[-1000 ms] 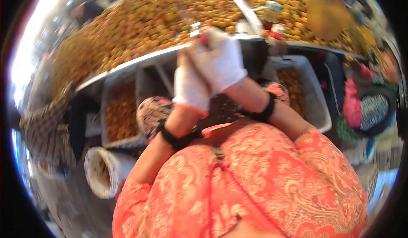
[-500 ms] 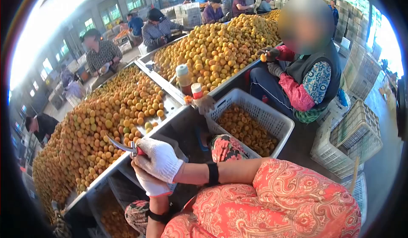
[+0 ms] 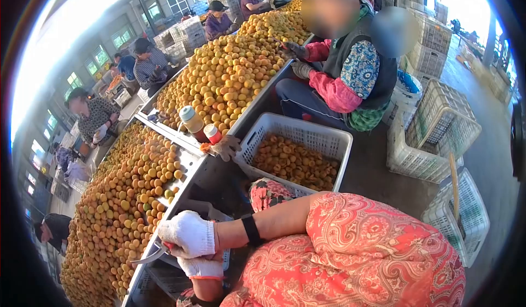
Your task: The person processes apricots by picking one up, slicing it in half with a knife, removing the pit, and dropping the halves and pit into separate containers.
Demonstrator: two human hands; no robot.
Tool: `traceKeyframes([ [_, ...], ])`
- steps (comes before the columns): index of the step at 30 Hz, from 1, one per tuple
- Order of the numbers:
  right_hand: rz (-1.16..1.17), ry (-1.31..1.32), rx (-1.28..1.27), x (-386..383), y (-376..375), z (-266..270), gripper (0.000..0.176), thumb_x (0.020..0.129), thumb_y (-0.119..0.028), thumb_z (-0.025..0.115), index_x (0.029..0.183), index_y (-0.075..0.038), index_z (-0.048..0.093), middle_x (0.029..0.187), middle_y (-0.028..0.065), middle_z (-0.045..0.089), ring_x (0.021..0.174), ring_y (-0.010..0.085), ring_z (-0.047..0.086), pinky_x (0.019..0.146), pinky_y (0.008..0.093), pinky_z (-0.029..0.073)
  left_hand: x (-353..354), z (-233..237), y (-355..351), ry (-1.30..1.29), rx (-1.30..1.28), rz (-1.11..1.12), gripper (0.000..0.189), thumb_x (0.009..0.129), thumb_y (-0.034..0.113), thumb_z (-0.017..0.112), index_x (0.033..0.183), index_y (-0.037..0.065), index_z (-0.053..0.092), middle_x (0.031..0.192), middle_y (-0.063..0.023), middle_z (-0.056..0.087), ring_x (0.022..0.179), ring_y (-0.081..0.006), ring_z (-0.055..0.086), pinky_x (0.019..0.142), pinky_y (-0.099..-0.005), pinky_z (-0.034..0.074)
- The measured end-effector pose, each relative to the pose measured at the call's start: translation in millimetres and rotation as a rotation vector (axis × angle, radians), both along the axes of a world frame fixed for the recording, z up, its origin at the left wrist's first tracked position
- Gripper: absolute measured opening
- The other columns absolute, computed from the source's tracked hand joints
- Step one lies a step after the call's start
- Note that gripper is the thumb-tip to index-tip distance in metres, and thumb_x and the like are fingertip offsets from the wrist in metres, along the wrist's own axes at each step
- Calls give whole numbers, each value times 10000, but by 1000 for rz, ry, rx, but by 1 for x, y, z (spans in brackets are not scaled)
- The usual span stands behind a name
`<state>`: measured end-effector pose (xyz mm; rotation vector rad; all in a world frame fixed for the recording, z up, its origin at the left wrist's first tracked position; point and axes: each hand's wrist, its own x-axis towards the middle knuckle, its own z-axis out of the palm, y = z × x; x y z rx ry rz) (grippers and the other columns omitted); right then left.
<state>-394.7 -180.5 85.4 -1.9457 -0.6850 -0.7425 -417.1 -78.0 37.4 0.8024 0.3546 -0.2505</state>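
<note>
My right hand (image 3: 188, 233), in a white knitted glove, is closed on the red handle of a curved-bladed knife (image 3: 149, 257). The blade points left, near the metal edge of the sorting table. Just beneath it, touching it, is my left hand (image 3: 201, 268), gloved in white too; its fingers are hidden behind the right hand, so what they hold does not show. Beyond the blade, a large heap of orange-yellow apricots (image 3: 126, 197) covers the table. A grey-white crate (image 3: 342, 152) to the right of my hands contains split apricots (image 3: 296, 162).
A bottle with a pale cap (image 3: 192, 119), a red-and-white container (image 3: 212, 133) and a brown glove (image 3: 226, 147) sit at the table corner. A co-worker in a dark vest (image 3: 350, 69) sits beyond my crate. Stacked crates (image 3: 433, 132) stand at right; more people work around the heaps.
The view has swung right, so the scene sits further left. My hands are lower, and the blade now tilts down to the left. The nearest co-worker's hand is now at the fruit heap.
</note>
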Motion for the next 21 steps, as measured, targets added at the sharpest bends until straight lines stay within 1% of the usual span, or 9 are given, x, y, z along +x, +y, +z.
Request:
traceKeyframes([
  [4,189,-201,134,15,-8,-12,166,670,-137,690,706,-91,535,689,99,565,653,342,603,573,416,494,0,2,1,114,43,-92,663,837,763,481,1124,184,628,1000,-27,683,834,-214,656,645,-371,555],
  [7,321,403,614,11,-22,-14,111,814,-141,669,836,-38,638,743,94,640,688,205,646,609,380,519,8,30,-9,46,-108,-259,482,861,704,513,889,233,613,730,45,559,586,-134,540,421,-271,386],
  [8,4,231,264,14,-34,-8,149,858,-186,670,871,-39,647,768,59,651,692,179,641,603,373,533,-13,52,-18,-6,157,-57,458,899,660,497,829,218,597,704,28,541,592,-142,536,455,-291,409],
  [9,134,275,468,49,-20,-61,48,788,-76,676,820,-58,645,682,78,580,604,163,552,528,327,487,23,-23,13,-52,-231,-263,456,935,617,474,868,188,613,722,16,557,619,-173,549,530,-327,459],
  [10,355,344,450,26,-19,-32,48,788,-76,676,820,-58,645,682,78,580,604,163,552,528,327,487,13,4,3,-7,-200,-138,445,955,578,476,937,163,638,791,6,615,692,-207,586,625,-377,504],
  [11,113,212,266,3,-21,0,64,792,-69,664,816,-31,619,700,120,571,607,238,568,547,363,478,56,-112,26,-64,-401,-29,345,1017,474,438,1077,187,619,1010,1,646,895,-161,611,780,-354,524],
  [13,163,26,36,11,-7,-6,58,781,-49,648,811,-8,619,729,119,576,683,235,587,631,356,482,13,16,-9,24,-179,18,426,971,609,459,1029,215,610,817,4,635,738,-183,623,615,-349,500],
  [15,276,179,207,14,-5,-16,120,900,-110,644,861,3,635,777,105,605,712,206,582,684,325,474,10,15,10,43,-6,-81,482,956,668,417,903,212,560,585,-15,542,456,-195,510,397,-330,346],
  [21,275,478,65,17,5,-5,165,946,-118,619,1053,7,633,778,2,606,712,51,532,632,232,457,10,12,30,-212,-29,19,281,1018,448,485,1062,186,575,825,18,599,609,-91,537,459,-222,394],
])
